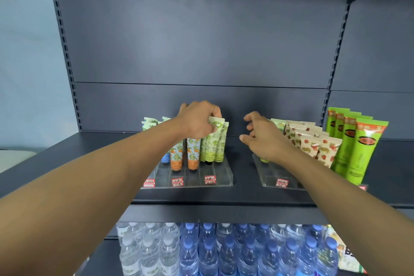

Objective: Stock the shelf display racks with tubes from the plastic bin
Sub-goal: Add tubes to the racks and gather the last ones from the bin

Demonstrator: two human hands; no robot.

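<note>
The left hand [198, 120] pinches the top of a green tube [214, 139] standing in the clear rack [220, 180] beneath it; the right hand [261, 135] hovers beside, fingers loosely spread, holding nothing.

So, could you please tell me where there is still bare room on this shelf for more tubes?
Bare shelf lies between the left rack and the right rack. The left rack's front slots, behind the price labels, stand empty. It is crowded further back, where the left hand grips a green tube, and under the right hand.
</note>
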